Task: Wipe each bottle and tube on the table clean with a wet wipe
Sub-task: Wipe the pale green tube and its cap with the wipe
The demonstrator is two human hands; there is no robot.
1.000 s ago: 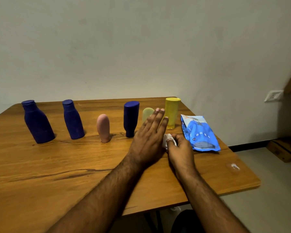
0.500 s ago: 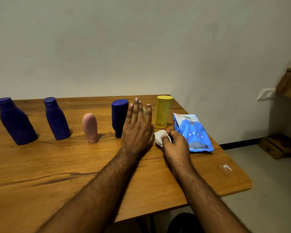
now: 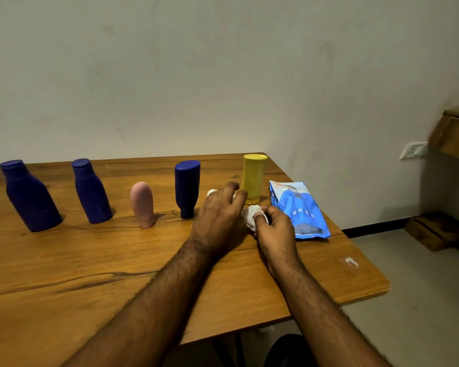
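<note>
Right now you are curling your left hand (image 3: pixel 220 213) over the small pale tube (image 3: pixel 212 192) that is standing between the navy tube (image 3: pixel 187 188) and the yellow tube (image 3: pixel 254 178); only a sliver of it is showing past your knuckles and between your fingers, so I cannot tell whether you are already gripping it or just closing in. Your fingers are bending down around where it stands, which looks like you are taking it up for cleaning. Just beside that hand, your right hand (image 3: pixel 274 229) is pinching a crumpled white wipe (image 3: pixel 251 217) between thumb and fingertips, bunching it into a pad, probably so it is ready to rub the tube once you lift it. You are keeping the two hands close together at the right end of the row, likely because the pale tube is the one you are working on at this point. The other items are standing upright in a line along the table (image 3: pixel 90 260), spaced apart so each can be reached in turn: a pink tube (image 3: pixel 142 203), then a mid blue bottle (image 3: pixel 90 190), then a big blue bottle (image 3: pixel 28 196) at the far left. The blue pack (image 3: pixel 300 210) of wipes is lying flat at your right, just beside the yellow tube and near your right hand, handy for pulling a fresh sheet.
</note>
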